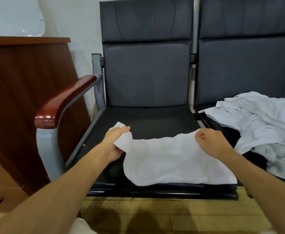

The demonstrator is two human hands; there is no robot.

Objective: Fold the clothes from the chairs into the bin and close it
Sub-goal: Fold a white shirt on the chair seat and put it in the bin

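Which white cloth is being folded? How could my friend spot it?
Find the dark chair with the wooden armrest. On its seat lies a white towel, spread flat, its far edge held by the left hand and the right hand. The other white clothes sit crumpled on the next chair, untouched.

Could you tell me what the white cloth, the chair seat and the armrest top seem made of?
The white cloth looks like soft cotton, maybe terry: matte, limp. The chair seat seems leather or vinyl: dark, smooth, faint sheen. The armrest top looks like varnished reddish wood: glossy highlights.
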